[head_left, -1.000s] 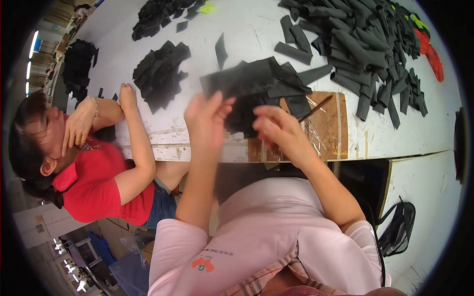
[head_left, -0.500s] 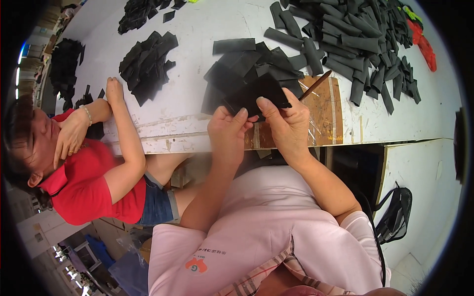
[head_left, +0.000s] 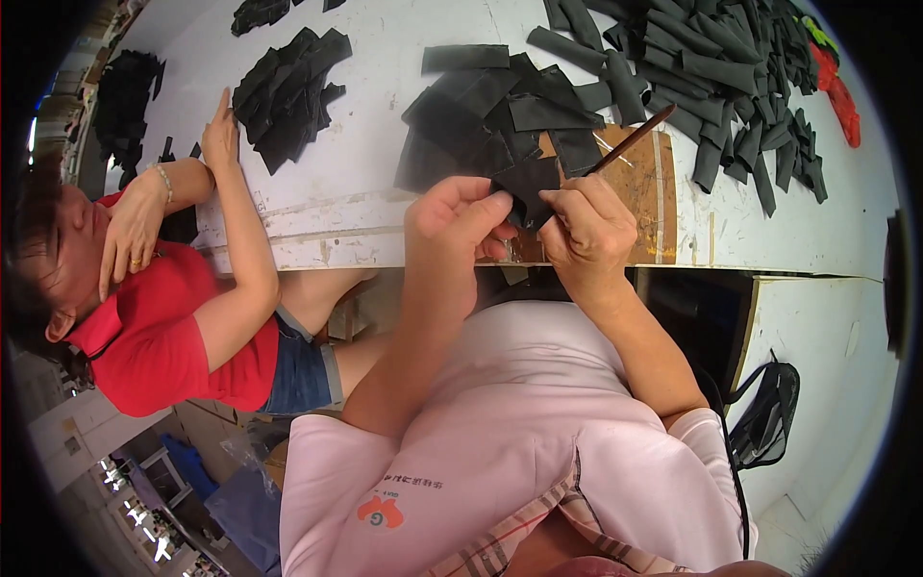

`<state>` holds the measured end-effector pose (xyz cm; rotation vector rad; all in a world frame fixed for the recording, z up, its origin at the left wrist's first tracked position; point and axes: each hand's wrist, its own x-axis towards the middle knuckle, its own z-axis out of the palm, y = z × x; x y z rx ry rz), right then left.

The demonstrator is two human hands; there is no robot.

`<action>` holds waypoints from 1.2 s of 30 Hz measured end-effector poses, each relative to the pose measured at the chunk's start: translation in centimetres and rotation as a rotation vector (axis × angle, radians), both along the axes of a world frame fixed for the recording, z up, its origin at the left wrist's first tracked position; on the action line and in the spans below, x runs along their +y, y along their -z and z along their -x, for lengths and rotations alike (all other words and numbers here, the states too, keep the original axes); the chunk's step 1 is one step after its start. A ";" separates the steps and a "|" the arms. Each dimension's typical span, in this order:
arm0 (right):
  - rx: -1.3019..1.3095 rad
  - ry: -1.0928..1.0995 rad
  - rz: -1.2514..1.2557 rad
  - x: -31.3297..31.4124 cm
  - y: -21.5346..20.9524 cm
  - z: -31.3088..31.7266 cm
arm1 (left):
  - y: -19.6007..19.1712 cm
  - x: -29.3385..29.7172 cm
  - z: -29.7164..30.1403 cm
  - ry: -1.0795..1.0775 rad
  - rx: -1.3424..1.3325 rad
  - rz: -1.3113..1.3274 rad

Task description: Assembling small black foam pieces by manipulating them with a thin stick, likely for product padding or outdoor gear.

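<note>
A black fabric piece [head_left: 531, 185] is folded over between my hands, above the table's near edge. My left hand [head_left: 454, 223] is closed, pinching the fabric's left edge between thumb and fingers. My right hand [head_left: 594, 226] is closed around a thin dark-brown stick [head_left: 635, 137], whose far part slants up to the right; the near end is hidden in the fist. The right fingertips touch the fabric's right side. Just beyond lies a loose pile of flat black fabric pieces [head_left: 460, 113], partly over a brown board [head_left: 642, 207].
A large heap of dark rolled tubes [head_left: 711, 67] fills the far right, with a red bag [head_left: 838, 96] beside it. Another black fabric pile [head_left: 288, 101] is at left. A person in a red shirt [head_left: 163, 327] sits at left, one arm on the white table [head_left: 317, 207].
The fabric piece, held up flat between both hands before, is now bunched and folded. My right hand has turned into a fist, with the stick pointing more upward. The seated person's fingers have extended.
</note>
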<state>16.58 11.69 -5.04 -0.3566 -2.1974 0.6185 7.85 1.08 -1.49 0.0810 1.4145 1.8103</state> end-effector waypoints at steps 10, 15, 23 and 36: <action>-0.105 -0.163 0.555 0.1 -2.6 -1.6 | 0.7 0.6 -1.0 0.080 0.417 0.024; -0.091 -0.107 0.219 -0.4 -1.4 -1.1 | 2.7 1.5 -2.9 -0.098 0.794 0.168; -0.094 -0.185 1.044 0.8 -0.8 -2.0 | 2.0 0.1 -0.1 0.218 -0.436 -0.457; 0.048 -0.414 1.533 1.3 0.3 -2.6 | 1.4 1.6 -2.2 0.027 0.496 -0.027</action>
